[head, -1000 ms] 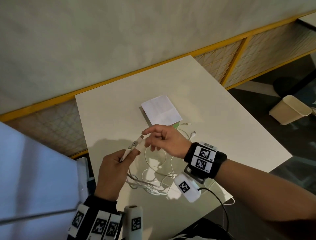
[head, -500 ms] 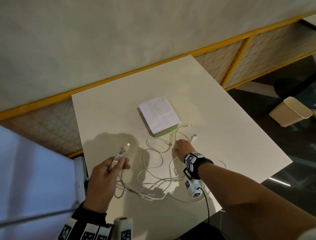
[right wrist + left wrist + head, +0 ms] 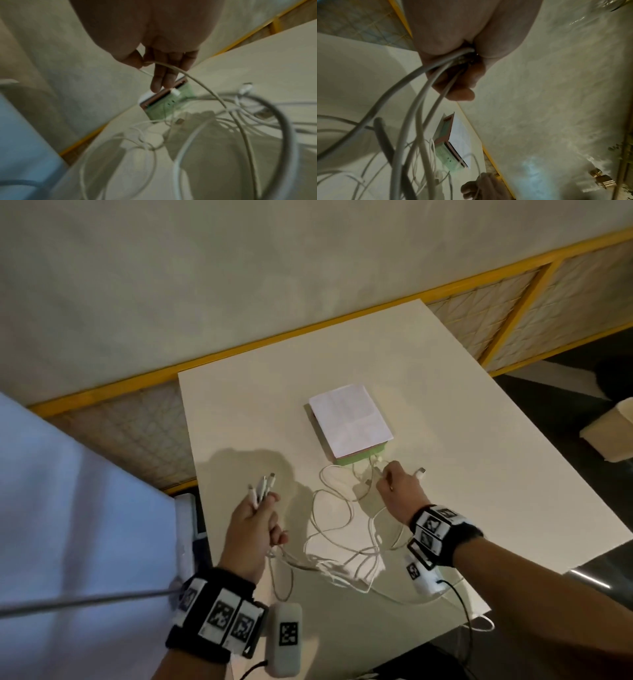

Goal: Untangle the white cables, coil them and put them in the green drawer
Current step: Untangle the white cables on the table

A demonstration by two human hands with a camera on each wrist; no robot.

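Currently, three plug ends (image 3: 262, 486) of the white cables (image 3: 342, 542) are gripped in the left hand (image 3: 251, 529), whose fingers are curled round the bundle; the plugs are fanned upward toward 12 o'clock above the fist. In the left wrist view, three strands (image 3: 412, 102) are seen running out of the closed fingers (image 3: 458, 86) down toward the table (image 3: 479, 457). One cable is pinched between the thumb and fingers of the right hand (image 3: 399, 491), at about 2 o'clock from the left hand; in the right wrist view, the strand (image 3: 188, 75) is seen held at the thumb (image 3: 132, 59), while the other fingers are extended downward. The remaining cable is spread in loose, crossed loops on the table between and below the two hands. The green drawer (image 3: 359, 457) is seen at 12 o'clock from the right hand, close to its fingertips, as the lowest part of a small box topped with white paper (image 3: 349, 419). A loose plug (image 3: 420, 473) is seen lying just at 3 o'clock from the right hand. A beige bin (image 3: 613, 436) is visible on the floor at the far 3 o'clock edge.
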